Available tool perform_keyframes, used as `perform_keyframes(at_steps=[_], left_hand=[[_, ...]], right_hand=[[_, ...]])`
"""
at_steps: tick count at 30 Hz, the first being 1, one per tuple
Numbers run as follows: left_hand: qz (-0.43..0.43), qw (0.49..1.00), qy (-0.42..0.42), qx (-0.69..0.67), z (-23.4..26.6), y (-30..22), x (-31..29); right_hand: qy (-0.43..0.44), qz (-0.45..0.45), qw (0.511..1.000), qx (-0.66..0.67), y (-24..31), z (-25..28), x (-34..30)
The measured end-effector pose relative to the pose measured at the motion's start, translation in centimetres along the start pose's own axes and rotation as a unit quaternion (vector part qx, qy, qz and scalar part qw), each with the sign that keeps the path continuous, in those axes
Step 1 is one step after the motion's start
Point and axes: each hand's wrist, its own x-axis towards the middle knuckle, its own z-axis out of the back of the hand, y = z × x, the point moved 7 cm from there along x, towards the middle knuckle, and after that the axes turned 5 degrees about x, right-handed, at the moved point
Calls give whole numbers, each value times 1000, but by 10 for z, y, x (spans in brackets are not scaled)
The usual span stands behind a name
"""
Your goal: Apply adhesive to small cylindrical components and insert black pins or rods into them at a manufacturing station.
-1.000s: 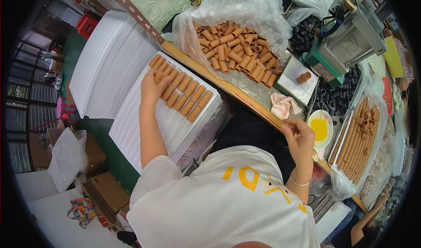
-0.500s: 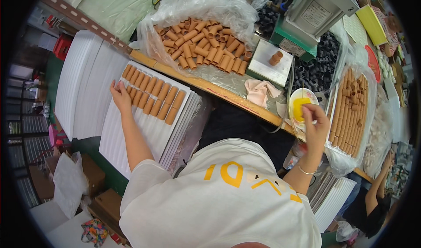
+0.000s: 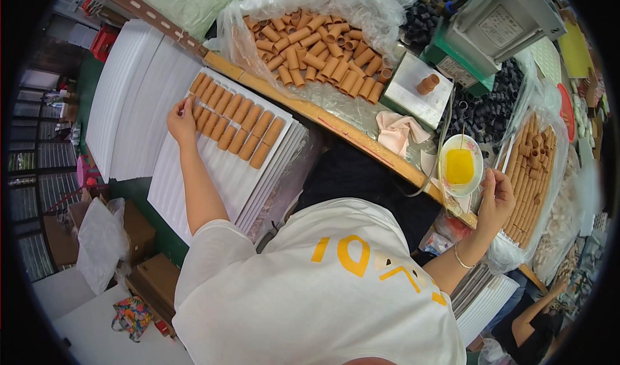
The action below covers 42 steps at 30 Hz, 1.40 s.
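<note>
Brown tubes [image 3: 234, 119] fill the foam tray's [image 3: 213, 177] far edge beside left hand [image 3: 181, 121].

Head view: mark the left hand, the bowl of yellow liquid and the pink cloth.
left hand [image 3: 181, 121], head view, back of the hand
bowl of yellow liquid [image 3: 476, 166], head view, white rim
pink cloth [image 3: 395, 131], head view, middle fold

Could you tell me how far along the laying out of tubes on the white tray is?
Done: two short rows of tan tubes lie at the top of the ridged white tray. In hand: the left hand rests at the rows' left end, while the right hand hovers beside the bowl of yellow liquid, its grip unclear. Left: most of the tray is bare, and a bagged heap of loose tubes waits.
</note>
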Motion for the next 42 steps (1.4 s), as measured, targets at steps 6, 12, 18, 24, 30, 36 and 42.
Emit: perform_keyframes(at_steps=[6,12,18,24,30,36,42], left_hand=[[-22,999,-34,5,3,16,4],[49,958,-52,-279,-12,-6,-23],[186,759,-19,-624,-33,28,-20],[92,868,-69,-483,0,-1,-49],[-59,966,-193,-163,43,-56,-63],[-222,933,122,-257,1,-222,-98],[-474,849,217,-84,-56,-334,-179]], right_hand=[[15,15,1000,-19,-3,-11,7],[7,33,999,-41,1,-7,5],[-35,13,998,-47,0,-2,12],[-89,39,989,-108,-23,16,47],[-2,16,957,-291,-52,-15,98],[78,-15,899,-430,-82,-26,122],[-20,15,936,-351,-47,5,97]])
